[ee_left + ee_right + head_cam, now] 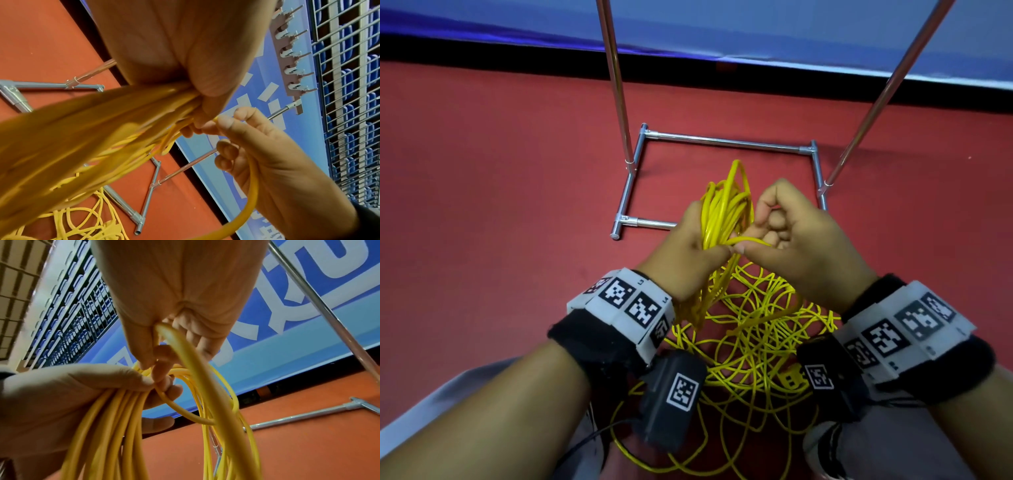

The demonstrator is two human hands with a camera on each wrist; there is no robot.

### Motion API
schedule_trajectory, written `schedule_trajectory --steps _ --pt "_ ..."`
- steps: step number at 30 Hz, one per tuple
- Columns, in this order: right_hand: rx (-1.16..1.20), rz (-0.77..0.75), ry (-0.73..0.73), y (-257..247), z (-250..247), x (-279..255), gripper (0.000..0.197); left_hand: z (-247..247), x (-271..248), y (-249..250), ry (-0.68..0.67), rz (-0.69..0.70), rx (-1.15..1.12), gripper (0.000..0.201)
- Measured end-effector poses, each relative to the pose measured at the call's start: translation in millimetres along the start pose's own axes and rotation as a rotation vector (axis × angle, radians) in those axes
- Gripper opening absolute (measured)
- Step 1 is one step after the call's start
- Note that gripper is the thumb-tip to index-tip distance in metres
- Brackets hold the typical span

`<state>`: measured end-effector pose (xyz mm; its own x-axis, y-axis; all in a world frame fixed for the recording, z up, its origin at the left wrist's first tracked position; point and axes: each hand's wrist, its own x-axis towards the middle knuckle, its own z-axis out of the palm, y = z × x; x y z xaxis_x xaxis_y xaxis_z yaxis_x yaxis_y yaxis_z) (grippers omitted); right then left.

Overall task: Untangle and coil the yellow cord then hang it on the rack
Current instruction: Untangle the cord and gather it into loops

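Just before the rack (726, 142), the left hand (685, 253) is gripping the yellow cord (724, 212) loops — gathering them — while the right hand (794, 240) is pinching on the next strand.

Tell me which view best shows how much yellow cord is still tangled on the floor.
The head view: the loose tangle of yellow cord spreads on the red floor below both hands, under the coiled bundle in the left hand. The left wrist view catches only an edge of the tangle at bottom left; the right wrist view shows just the held loops.
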<state>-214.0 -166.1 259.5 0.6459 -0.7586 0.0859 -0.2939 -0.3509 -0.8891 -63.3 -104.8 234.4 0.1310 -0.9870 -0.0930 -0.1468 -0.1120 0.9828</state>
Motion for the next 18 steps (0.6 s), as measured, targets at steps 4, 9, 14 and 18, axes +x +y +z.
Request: schedule_trajectory --steps 4,9,14,18 --pt "0.157 0.164 -0.031 8.0 -2.6 -4.0 0.039 -2.4 2.7 4.5 0.098 -0.051 -0.092 0.036" --pt "0.035 0.254 -0.374 22.3 0.4 -22.2 0.014 -16.3 9.5 14.3 0.279 -0.1 -0.24 0.054" --pt "0.044 0.263 -0.268 36.9 -14.1 -27.4 0.018 -23.2 11.8 14.0 0.349 -0.117 -0.257 0.035" --pt "0.14 0.311 0.047 41.8 -38.3 -19.3 0.025 -25.2 13.6 11.3 0.332 -0.103 -0.29 0.03"
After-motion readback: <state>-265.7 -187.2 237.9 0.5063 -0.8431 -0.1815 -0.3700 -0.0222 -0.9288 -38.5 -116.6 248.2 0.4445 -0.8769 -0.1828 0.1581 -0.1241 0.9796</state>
